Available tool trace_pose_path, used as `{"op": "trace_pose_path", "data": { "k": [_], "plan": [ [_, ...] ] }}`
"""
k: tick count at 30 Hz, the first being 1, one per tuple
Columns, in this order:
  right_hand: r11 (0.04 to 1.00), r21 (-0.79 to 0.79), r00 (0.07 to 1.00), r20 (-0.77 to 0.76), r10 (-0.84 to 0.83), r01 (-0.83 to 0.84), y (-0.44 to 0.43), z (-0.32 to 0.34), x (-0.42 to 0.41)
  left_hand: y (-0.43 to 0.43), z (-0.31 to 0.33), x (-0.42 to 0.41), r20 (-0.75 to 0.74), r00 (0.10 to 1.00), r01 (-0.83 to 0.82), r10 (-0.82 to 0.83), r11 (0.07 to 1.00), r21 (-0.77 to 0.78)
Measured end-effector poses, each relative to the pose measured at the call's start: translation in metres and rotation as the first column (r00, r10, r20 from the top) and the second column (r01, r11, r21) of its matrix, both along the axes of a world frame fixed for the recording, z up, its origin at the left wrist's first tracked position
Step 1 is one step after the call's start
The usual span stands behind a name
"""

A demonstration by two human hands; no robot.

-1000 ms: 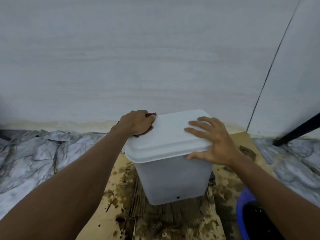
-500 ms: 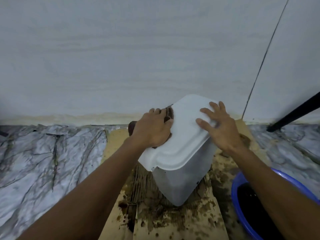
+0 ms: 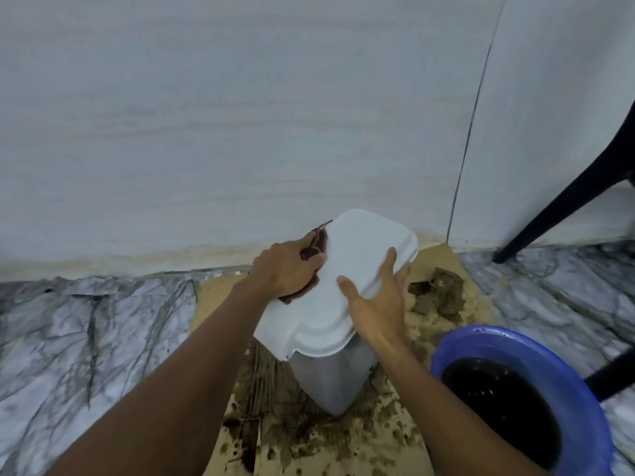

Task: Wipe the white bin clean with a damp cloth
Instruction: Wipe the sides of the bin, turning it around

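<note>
The white bin [image 3: 330, 376] stands on wet cardboard near the wall, turned so one corner faces me, with its white lid [image 3: 347, 273] closed. My left hand [image 3: 287, 269] presses a dark brown cloth [image 3: 321, 240] against the lid's left edge; most of the cloth is hidden under the hand. My right hand [image 3: 376, 304] grips the lid's right rim, thumb on top and fingers over the edge.
A blue basin [image 3: 567, 379] of dark water sits at the right, close to my right forearm. Stained cardboard [image 3: 309, 441] covers the marble floor [image 3: 86, 338]. A brown clump [image 3: 443, 286] lies behind the bin. Black chair legs [image 3: 567, 201] stand at the far right.
The bin has been rotated so its corner points at me. My right hand slid from the lid's top down to its right rim. My left hand kept the cloth on the lid.
</note>
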State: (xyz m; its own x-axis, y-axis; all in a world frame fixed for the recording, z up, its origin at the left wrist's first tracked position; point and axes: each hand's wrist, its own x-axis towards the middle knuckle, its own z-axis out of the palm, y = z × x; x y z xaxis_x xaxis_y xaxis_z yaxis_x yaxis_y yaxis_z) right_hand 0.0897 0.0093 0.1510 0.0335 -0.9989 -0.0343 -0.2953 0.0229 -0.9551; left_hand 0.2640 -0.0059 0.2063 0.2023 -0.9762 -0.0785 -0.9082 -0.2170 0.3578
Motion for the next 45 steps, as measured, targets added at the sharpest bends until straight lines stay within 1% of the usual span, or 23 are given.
{"op": "trace_pose_path", "data": {
  "k": [3,5,8,10,13,14,16,18,19,20,22,24,26,29,31,33,35,37,39,40,42,43,45],
  "plan": [
    [0.998,-0.064,0.999,0.038,0.029,-0.026,-0.011,-0.005,-0.002,0.000,-0.001,0.000,-0.040,0.997,-0.064,0.063,0.998,-0.007],
    [0.989,-0.079,0.989,0.075,0.127,-0.121,-0.025,-0.006,0.000,0.008,-0.006,0.003,-0.030,0.991,-0.132,0.132,0.991,-0.023],
    [0.953,-0.071,0.948,0.105,0.302,-0.295,-0.047,0.001,0.008,0.020,-0.018,0.007,-0.027,0.972,-0.234,0.232,0.971,-0.056],
    [0.927,-0.072,0.928,0.032,0.371,-0.368,-0.057,0.007,0.014,0.024,-0.023,0.007,-0.046,0.972,-0.235,0.232,0.970,-0.070],
    [0.905,-0.140,0.900,-0.240,0.363,-0.402,-0.051,0.009,0.010,0.040,-0.027,0.000,-0.136,0.983,-0.151,0.127,0.971,-0.185],
    [0.884,-0.181,0.880,-0.298,0.369,-0.432,-0.044,0.009,0.005,0.048,-0.029,-0.001,-0.178,0.981,-0.123,0.080,0.963,-0.242],
    [0.790,-0.287,0.821,-0.380,0.426,-0.542,-0.020,0.005,-0.007,0.066,-0.034,-0.003,-0.249,0.968,-0.089,0.000,0.934,-0.345],
    [0.628,-0.446,0.766,-0.456,0.453,-0.638,0.006,-0.005,-0.017,0.082,-0.045,-0.002,-0.288,0.957,-0.083,-0.046,0.903,-0.421],
    [0.555,-0.497,0.744,-0.490,0.455,-0.667,0.015,-0.010,-0.021,0.088,-0.049,-0.003,-0.309,0.949,-0.096,-0.057,0.885,-0.457],
    [0.504,-0.522,0.725,-0.520,0.451,-0.688,0.021,-0.015,-0.022,0.092,-0.054,-0.004,-0.336,0.940,-0.119,-0.061,0.864,-0.489],
    [0.457,-0.547,0.712,-0.556,0.428,-0.702,0.021,-0.021,-0.021,0.096,-0.058,-0.008,-0.390,0.920,-0.178,-0.052,0.828,-0.531],
    [0.441,-0.573,0.723,-0.562,0.402,-0.691,0.008,-0.023,-0.018,0.089,-0.058,-0.011,-0.430,0.903,-0.234,-0.028,0.806,-0.543],
    [0.459,-0.572,0.734,-0.544,0.407,-0.679,-0.014,-0.016,-0.017,0.072,-0.050,-0.011,-0.467,0.884,-0.263,-0.030,0.793,-0.549],
    [0.569,-0.483,0.746,-0.465,0.477,-0.665,-0.054,0.015,-0.012,0.035,-0.026,-0.005,-0.557,0.827,-0.311,-0.076,0.763,-0.566],
    [0.639,-0.444,0.778,-0.384,0.498,-0.628,-0.081,0.035,-0.004,0.011,-0.015,0.001,-0.560,0.822,-0.323,-0.106,0.722,-0.612],
    [0.685,-0.432,0.810,-0.315,0.495,-0.587,-0.108,0.051,0.007,-0.006,-0.018,0.003,-0.489,0.863,-0.288,-0.128,0.670,-0.684],
    [0.707,-0.432,0.828,-0.294,0.477,-0.560,-0.132,0.058,0.018,-0.018,-0.034,0.002,-0.408,0.904,-0.247,-0.128,0.624,-0.742],
    [0.728,-0.408,0.835,-0.269,0.481,-0.551,-0.150,0.062,0.029,-0.025,-0.057,0.000,-0.370,0.922,-0.239,-0.114,0.583,-0.777],
    [0.749,-0.381,0.840,-0.238,0.487,-0.542,-0.169,0.064,0.036,-0.032,-0.084,0.001,-0.307,0.944,-0.187,-0.118,0.576,-0.796],
    [0.756,-0.373,0.843,-0.230,0.486,-0.537,-0.177,0.065,0.038,-0.036,-0.096,0.003,-0.238,0.965,-0.132,-0.110,0.577,-0.806],
    [0.766,-0.368,0.849,-0.208,0.485,-0.528,-0.192,0.066,0.042,-0.045,-0.118,0.011,-0.009,0.999,0.012,-0.035,0.570,-0.822],
    [0.767,-0.369,0.851,-0.197,0.487,-0.525,-0.198,0.066,0.043,-0.050,-0.125,0.016,0.087,0.996,0.064,0.015,0.567,-0.821],
    [0.769,-0.371,0.852,-0.182,0.490,-0.521,-0.207,0.066,0.046,-0.061,-0.128,0.023,0.163,0.984,0.094,0.077,0.556,-0.826]
  ]
}}
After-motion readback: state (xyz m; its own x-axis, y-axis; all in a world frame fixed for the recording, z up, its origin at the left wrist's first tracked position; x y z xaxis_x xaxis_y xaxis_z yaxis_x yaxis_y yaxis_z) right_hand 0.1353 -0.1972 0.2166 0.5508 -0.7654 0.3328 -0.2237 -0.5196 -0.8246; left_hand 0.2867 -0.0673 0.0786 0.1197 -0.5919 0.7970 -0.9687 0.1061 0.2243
